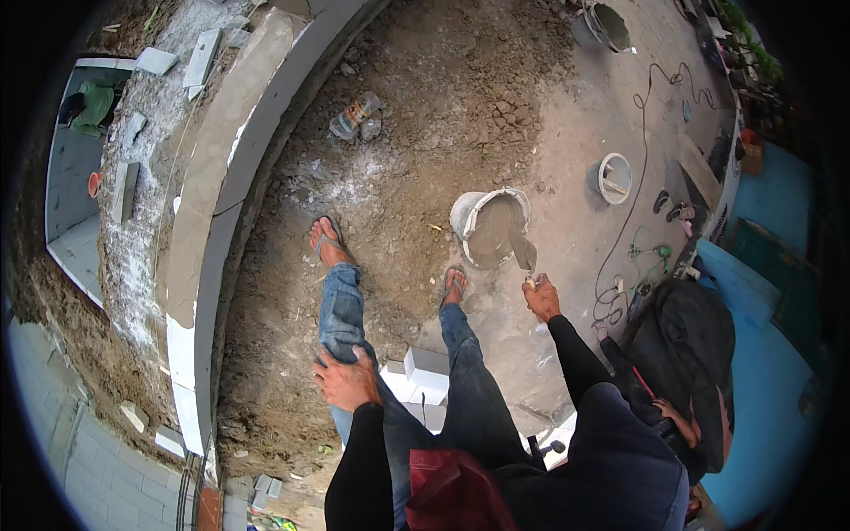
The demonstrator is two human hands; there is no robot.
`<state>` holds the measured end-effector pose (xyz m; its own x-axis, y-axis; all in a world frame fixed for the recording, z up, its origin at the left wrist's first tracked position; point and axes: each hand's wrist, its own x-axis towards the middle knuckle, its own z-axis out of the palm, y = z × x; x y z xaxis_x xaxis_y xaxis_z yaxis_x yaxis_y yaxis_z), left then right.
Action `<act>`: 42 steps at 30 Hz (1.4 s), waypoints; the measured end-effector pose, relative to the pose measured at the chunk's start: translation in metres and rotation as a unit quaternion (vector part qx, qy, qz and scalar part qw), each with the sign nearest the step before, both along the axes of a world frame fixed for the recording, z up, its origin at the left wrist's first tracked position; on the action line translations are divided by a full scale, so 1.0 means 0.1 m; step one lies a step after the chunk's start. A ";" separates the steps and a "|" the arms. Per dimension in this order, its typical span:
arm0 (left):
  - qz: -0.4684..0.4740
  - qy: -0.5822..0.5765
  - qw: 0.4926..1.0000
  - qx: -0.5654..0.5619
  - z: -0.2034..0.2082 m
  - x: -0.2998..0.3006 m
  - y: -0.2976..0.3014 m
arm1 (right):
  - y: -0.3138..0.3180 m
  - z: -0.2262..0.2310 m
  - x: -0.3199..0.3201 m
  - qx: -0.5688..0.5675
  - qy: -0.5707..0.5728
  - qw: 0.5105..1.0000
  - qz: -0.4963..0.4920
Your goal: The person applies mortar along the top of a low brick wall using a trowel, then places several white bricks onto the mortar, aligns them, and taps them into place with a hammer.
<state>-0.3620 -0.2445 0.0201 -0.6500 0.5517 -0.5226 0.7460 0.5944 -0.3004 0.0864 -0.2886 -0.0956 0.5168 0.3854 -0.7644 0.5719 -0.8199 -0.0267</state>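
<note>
My right hand (pixel 542 299) is closed around the handle of a trowel (pixel 523 251). Grey mortar coats the trowel's blade, which reaches over the rim of a white bucket (pixel 462 212). Wet mortar (pixel 496 232) sits inside that bucket, which stands on the dirt ahead of my right foot. My left hand (pixel 349 380) rests on my left leg, its fingers spread over the jeans and holding nothing.
A low curved wall (pixel 202 208), partly plastered, runs along the left. White blocks (pixel 425 372) lie between my legs. Two more buckets (pixel 611 180) (pixel 609 28), a plastic bottle (pixel 357 115) and a cable (pixel 639 173) lie around. A person in green (pixel 93 108) is beyond the wall; another person's hand (pixel 677 420) shows right.
</note>
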 end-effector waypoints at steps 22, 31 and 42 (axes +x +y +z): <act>-0.149 0.052 0.987 -0.011 -0.27 0.77 -0.94 | -0.56 -2.95 0.83 0.102 -0.027 0.990 0.089; -0.147 0.027 0.989 -0.014 -0.24 0.89 -1.05 | -0.58 -1.76 0.81 0.130 -0.020 0.991 0.034; 0.088 -0.109 0.966 0.219 0.29 0.14 -3.02 | -3.36 0.64 2.01 -0.134 -0.040 0.990 0.019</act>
<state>-0.3479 -0.5463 0.0488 -0.6547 0.6417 -0.3995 0.6385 0.7523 0.1621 0.2873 -0.6245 -0.0314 0.5692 0.1943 -0.7989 0.5932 -0.7698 0.2354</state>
